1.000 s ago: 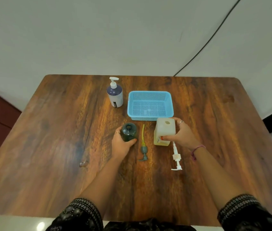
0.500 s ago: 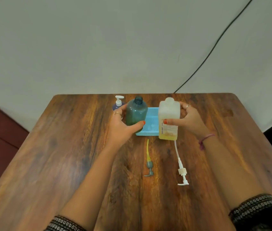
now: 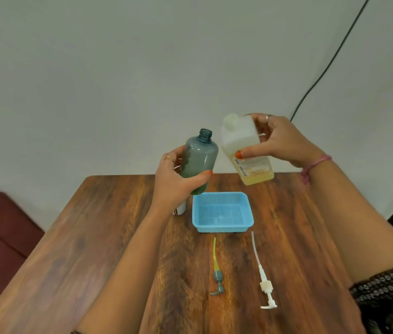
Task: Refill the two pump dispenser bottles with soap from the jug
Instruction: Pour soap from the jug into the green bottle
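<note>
Two containers are held aloft above the tabletop's far edge. My left hand (image 3: 178, 182) grips the green bottle (image 3: 199, 160), neck open and uncapped; my right hand (image 3: 279, 143) grasps the white jug (image 3: 243, 145), tilted with its mouth toward the bottle. Soap sits low in the jug. Risk: the bottle neck is narrow, so misalignment or a fast tilt would likely spill soap into the blue basket (image 3: 222, 227) or onto the wood. Both pumps, the grey pump (image 3: 217, 276) and the white pump (image 3: 265, 285), lie near the front edge.
</note>
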`<state>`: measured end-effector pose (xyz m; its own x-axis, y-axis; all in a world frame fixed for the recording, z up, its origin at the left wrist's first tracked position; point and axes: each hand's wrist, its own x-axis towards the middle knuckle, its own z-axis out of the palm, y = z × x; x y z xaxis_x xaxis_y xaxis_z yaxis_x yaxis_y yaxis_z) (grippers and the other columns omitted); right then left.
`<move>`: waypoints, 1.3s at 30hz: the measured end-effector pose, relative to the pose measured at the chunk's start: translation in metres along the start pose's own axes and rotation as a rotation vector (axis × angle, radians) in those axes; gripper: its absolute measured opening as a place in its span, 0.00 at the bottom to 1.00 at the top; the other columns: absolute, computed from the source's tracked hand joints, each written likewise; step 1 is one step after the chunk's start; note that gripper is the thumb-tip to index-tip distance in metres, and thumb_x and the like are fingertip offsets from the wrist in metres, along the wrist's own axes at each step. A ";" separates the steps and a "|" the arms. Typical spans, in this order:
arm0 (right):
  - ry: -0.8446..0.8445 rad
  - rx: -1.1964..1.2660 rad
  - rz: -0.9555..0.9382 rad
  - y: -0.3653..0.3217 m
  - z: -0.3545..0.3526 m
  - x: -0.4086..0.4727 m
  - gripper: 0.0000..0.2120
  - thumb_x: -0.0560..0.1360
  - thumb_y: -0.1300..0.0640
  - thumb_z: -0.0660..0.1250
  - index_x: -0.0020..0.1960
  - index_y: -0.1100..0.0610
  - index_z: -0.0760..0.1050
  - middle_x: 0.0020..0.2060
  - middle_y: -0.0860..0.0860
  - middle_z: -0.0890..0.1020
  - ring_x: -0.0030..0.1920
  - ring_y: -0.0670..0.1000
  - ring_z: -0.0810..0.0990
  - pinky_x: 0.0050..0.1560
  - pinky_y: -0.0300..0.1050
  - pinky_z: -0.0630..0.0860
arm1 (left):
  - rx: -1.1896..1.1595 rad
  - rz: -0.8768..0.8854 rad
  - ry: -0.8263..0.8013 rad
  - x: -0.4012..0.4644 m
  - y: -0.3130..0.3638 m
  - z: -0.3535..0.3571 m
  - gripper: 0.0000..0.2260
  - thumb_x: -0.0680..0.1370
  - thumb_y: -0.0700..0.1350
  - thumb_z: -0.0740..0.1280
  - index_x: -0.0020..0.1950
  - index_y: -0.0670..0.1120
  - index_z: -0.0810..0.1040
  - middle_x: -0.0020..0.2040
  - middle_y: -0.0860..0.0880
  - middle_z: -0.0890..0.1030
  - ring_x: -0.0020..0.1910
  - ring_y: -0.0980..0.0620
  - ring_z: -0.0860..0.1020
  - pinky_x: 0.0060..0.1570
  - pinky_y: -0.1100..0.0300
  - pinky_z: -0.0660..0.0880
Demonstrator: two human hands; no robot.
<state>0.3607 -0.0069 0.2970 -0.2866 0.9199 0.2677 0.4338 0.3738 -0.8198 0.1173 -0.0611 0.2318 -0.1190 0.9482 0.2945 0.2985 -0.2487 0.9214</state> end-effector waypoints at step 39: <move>-0.184 -0.694 -0.293 -0.089 -0.027 0.036 0.37 0.60 0.49 0.82 0.66 0.43 0.73 0.56 0.44 0.79 0.55 0.46 0.77 0.48 0.30 0.69 | -0.100 0.028 0.061 -0.013 0.029 -0.009 0.32 0.66 0.44 0.81 0.62 0.58 0.67 0.61 0.55 0.72 0.54 0.64 0.73 0.38 0.76 0.74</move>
<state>0.3350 -0.0037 0.3938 -0.5830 0.7603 0.2865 0.7369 0.6433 -0.2077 0.1188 -0.0826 0.2575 -0.1704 0.9276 0.3323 0.2069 -0.2961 0.9325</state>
